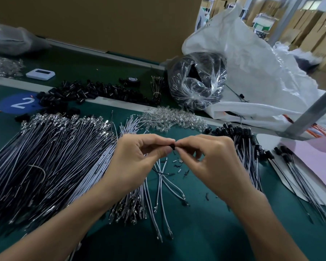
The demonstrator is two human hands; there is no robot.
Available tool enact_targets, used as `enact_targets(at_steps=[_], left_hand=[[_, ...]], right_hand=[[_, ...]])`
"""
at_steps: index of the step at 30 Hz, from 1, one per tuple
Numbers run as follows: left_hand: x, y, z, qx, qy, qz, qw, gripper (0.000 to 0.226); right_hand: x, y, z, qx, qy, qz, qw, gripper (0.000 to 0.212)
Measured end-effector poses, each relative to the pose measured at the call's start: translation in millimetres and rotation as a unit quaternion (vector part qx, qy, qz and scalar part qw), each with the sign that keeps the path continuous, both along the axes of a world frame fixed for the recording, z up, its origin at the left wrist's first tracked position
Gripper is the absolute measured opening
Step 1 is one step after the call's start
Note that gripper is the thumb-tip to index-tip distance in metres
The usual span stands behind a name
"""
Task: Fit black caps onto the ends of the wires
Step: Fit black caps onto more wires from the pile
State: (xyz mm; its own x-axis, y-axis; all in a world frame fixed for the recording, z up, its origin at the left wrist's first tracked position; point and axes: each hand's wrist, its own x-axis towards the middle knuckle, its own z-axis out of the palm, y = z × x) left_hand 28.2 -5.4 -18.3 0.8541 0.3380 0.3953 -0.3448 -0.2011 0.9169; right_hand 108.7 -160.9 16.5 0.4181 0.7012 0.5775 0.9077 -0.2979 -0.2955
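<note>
Over the middle of the green table, my left hand [137, 157] and my right hand [209, 159] meet fingertip to fingertip. A small black cap [173, 147] sits between them, pinched by both. A grey wire [159, 178] hangs down from the pinch towards the table. A big heap of grey and black wires [51, 153] lies on the left. On the right lie wires with black caps fitted [239, 136]. Loose black caps [83, 93] are piled at the back left.
A pile of clear LEDs [173, 119] lies just behind my hands. A clear bag of black parts [196, 81] and a large white sack [252, 72] stand at the back right. A metal post [312, 113] slants at the right, over pink paper [318, 153].
</note>
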Motion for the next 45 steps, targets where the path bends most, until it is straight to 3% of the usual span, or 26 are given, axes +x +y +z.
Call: enact_targets(at_steps=[14, 25, 45], left_hand=[[3, -1, -7, 0.003, 0.052, -0.029, 0.998, 0.018], [2, 0, -8, 0.051, 0.060, -0.022, 0.997, 0.027], [2, 1, -7, 0.059, 0.087, -0.026, 0.994, 0.023]], right_hand=[[0, -4, -15, 0.016, -0.003, -0.016, 1.000, 0.007], [-2, -3, -19, 0.020, -0.021, -0.025, 0.999, 0.008], [-8, -2, -20, -0.018, -0.068, -0.045, 0.997, 0.012]])
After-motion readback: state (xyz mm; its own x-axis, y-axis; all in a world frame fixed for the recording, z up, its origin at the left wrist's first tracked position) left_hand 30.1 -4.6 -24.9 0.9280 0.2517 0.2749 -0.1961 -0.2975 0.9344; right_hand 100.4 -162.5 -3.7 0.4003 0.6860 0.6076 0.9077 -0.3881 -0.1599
